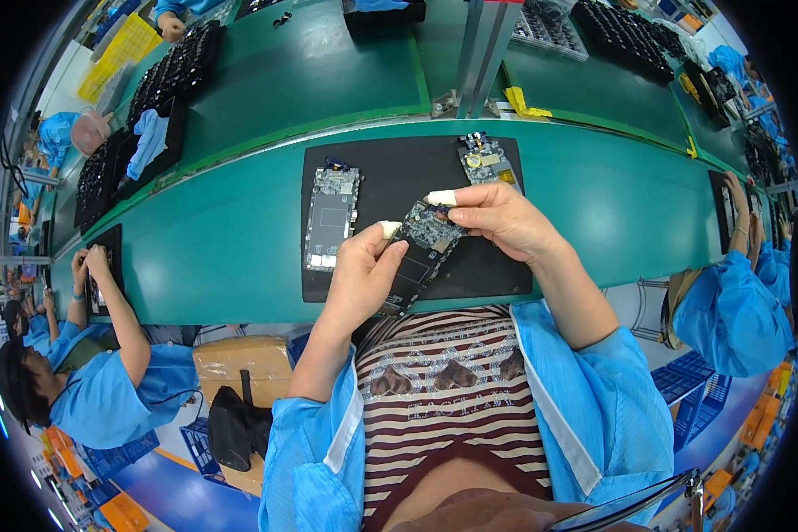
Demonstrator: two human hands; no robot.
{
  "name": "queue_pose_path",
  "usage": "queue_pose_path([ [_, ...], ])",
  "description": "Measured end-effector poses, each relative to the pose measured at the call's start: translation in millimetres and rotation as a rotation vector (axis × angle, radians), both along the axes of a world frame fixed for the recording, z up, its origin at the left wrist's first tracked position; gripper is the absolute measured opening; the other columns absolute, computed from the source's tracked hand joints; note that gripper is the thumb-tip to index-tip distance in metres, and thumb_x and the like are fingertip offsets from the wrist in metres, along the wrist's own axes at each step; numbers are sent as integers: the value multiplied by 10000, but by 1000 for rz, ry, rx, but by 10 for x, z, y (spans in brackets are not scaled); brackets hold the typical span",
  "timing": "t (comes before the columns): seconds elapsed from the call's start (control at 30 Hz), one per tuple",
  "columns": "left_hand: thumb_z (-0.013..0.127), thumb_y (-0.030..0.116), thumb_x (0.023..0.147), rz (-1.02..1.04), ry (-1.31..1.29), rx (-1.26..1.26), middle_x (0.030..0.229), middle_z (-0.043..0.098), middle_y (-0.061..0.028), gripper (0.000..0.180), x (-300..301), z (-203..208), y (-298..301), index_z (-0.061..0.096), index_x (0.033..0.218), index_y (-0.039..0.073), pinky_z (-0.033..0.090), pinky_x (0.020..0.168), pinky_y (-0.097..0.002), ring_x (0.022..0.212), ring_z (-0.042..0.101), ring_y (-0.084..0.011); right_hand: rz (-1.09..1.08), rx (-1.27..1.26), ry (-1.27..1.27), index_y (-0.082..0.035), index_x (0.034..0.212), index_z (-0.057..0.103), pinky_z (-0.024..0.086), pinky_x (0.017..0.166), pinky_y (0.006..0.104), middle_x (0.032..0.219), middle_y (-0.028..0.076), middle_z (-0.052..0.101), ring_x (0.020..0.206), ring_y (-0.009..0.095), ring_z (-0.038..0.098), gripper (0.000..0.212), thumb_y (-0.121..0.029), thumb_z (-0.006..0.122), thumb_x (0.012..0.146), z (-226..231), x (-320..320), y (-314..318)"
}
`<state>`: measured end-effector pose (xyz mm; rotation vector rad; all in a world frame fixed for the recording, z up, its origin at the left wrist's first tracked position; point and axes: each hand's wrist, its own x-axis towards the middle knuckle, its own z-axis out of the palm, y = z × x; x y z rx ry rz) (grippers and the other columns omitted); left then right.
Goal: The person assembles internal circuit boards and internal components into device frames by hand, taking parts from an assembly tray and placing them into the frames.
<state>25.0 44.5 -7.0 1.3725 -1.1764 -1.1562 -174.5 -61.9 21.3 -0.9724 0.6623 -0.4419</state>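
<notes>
My left hand grips the lower part of a dark phone frame with an exposed circuit board, held tilted above the black mat. My right hand pinches the frame's top end, a white finger cot on the fingertip. A second open phone frame lies flat on the mat to the left. A third, with a round coin cell, lies at the mat's far right corner.
The mat rests on a green conveyor bench. A person in a blue coat works at my left, another at my right. Black trays of parts sit on the far bench. A metal post stands behind.
</notes>
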Motion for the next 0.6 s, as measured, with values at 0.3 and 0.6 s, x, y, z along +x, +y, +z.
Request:
queue_pose_path([
  [0.3,591,28,870,68,-105,-46,548,524,-24,68,-77,64,-15,583,861,-38,318,446,-256,515,396,-27,-62,-65,-30,24,1183,605,515,820,220,1048,79,665,925,100,627,316,-45,631,876,-31,72,14],
  [0.6,609,-4,821,172,-240,-160,553,531,-114,79,-119,-15,-35,551,774,-29,348,450,-296,462,450,-118,-92,-221,10,27,1137,637,479,814,225,1039,55,664,895,83,603,260,-63,614,895,-99,100,55],
])
